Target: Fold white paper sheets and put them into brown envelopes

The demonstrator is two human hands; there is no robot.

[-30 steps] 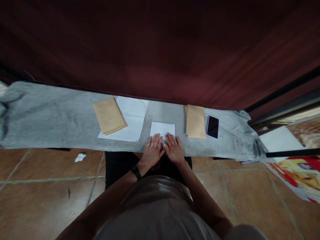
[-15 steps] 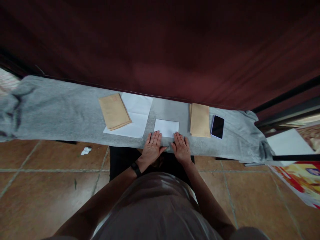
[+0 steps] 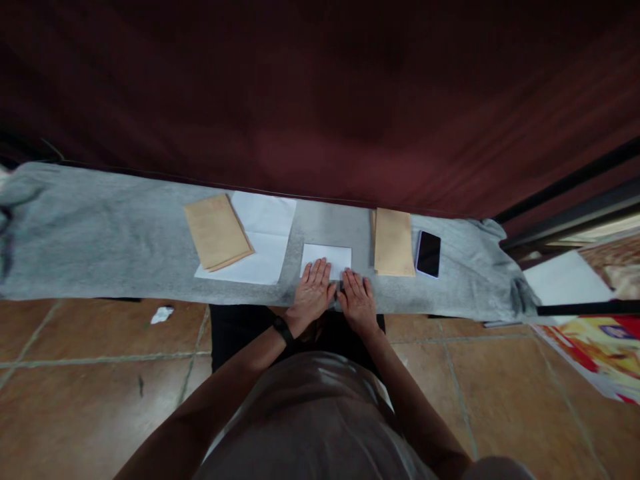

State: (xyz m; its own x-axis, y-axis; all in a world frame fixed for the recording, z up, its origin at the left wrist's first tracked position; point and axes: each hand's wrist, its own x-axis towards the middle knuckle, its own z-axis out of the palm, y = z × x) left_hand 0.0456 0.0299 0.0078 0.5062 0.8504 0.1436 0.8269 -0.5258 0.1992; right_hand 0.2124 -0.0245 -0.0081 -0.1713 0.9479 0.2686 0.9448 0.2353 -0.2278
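Dark red panel (image 3: 310, 107) behind, tiled floor (image 3: 90, 400) below. Grey-draped desk (image 3: 110, 240). On it, large white sheet (image 3: 267, 250), left brown stack (image 3: 219, 233) partly over it; right brown stack (image 3: 394, 243) opposite. Left hand (image 3: 311, 293), right hand (image 3: 359, 302): palms down, fingers straight, grip loose, nothing pinched. Small white paper (image 3: 340, 259) under left fingertips, right ones at its near corner. Phone (image 3: 429, 253) beside right brown stack. Step looks like pressing or squaring the paper; next move calls for light, even pressure.

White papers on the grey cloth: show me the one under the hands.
The small rectangle, partly covered by the left hand and right hand; the other, larger sheet lies left of it, partly beneath a brown paper stack.
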